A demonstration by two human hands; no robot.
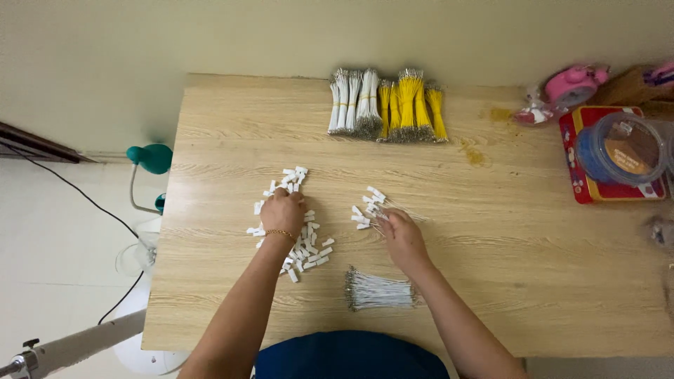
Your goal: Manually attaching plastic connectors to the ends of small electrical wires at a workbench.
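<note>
So my left hand was curled down on the pile of small white connectors, fingers pinched narrow around one or two. My right hand held a little fan of white wires with connectors already on, just right of the pile. I'd say it helps to grab one piece at a time. A spare white wire bundle lay near me.

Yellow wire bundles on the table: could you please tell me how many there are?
4, I think: the yellow wire bundles stand side by side at the far edge of the table, right of the white wire bundles. They press together, so another may be hidden.
</note>
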